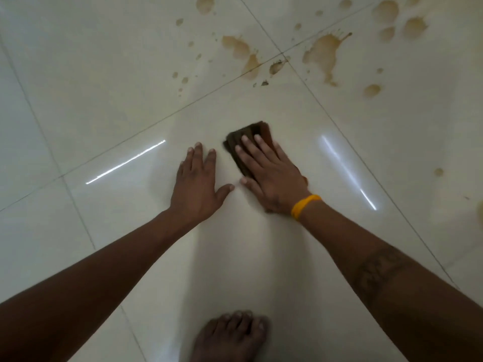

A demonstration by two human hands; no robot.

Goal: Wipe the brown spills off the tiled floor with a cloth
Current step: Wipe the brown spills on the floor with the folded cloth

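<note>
A folded dark brown cloth [244, 138] lies on the pale tiled floor [104, 87] at the centre of view. My right hand [271, 176] presses flat on it with straight fingers; a yellow band circles that wrist. My left hand [196, 184] rests palm-down on the bare tile just left of the cloth, fingers spread. Brown spills [322, 52] spread across the tiles beyond the cloth, toward the top right, with another patch [241, 49] near a grout joint. The cloth sits apart from those stains.
Smaller brown drops dot the floor at the upper middle [183, 79] and one lies at the right [439, 171]. My bare foot [231, 335] stands at the bottom centre. Ceiling light reflects as bright streaks [125, 163] on the glossy tiles.
</note>
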